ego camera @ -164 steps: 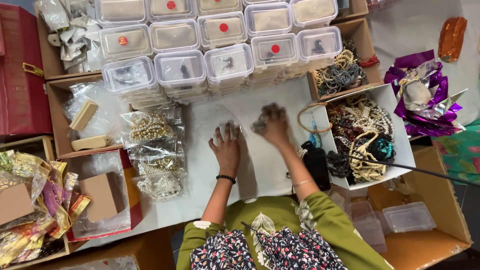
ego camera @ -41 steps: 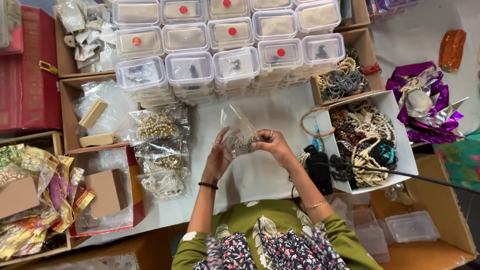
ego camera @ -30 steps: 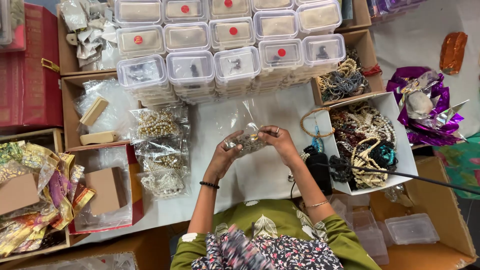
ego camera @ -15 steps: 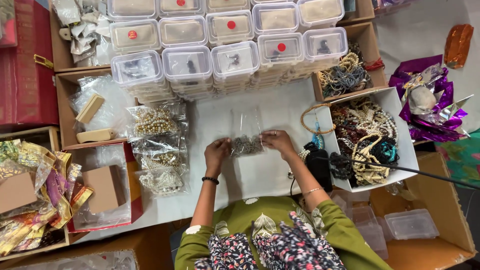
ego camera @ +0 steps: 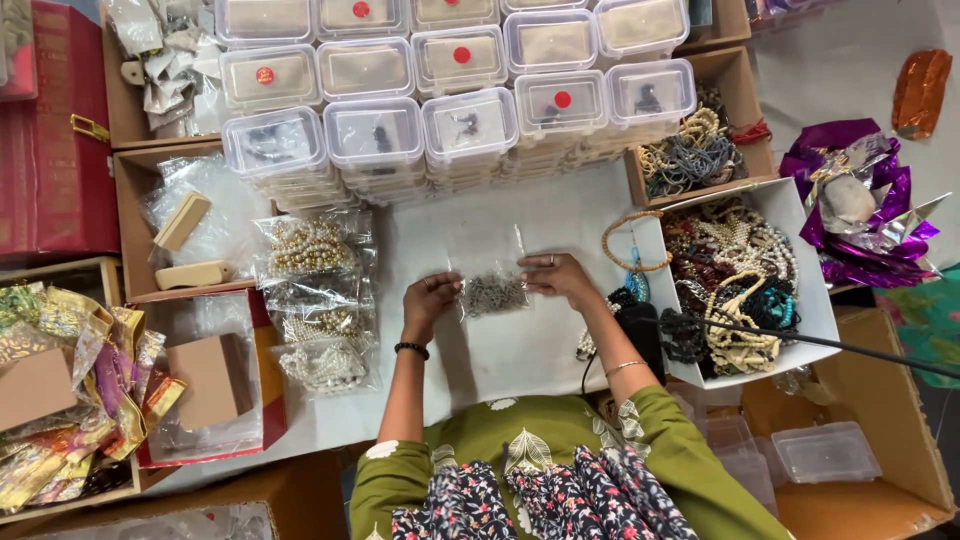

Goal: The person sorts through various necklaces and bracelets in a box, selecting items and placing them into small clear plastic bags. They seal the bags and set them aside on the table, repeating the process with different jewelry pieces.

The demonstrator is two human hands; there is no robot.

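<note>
While stacked lidded boxes [ego camera: 460, 125] crowd the far side, a person's left hand [ego camera: 430, 297] and right hand [ego camera: 556, 277] pinch opposite edges of a clear bead pouch [ego camera: 490, 283] lying between them on the white tabletop [ego camera: 520, 350], fingers closed on it.

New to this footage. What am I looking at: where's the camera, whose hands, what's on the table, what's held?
There is no machine here: a person works with two bare hands, and one camera worn on their head looks straight down.

The left hand and right hand pinch the two sides of a small clear plastic bag with a dark beaded piece inside, resting on the white table.

Above the hands stand stacked clear lidded boxes, some with red dots. To the left lie bags of pearl-like beads. To the right, a white tray is piled with mixed bead necklaces, and a cardboard box above it holds more. Crumpled purple foil lies at far right.
</note>
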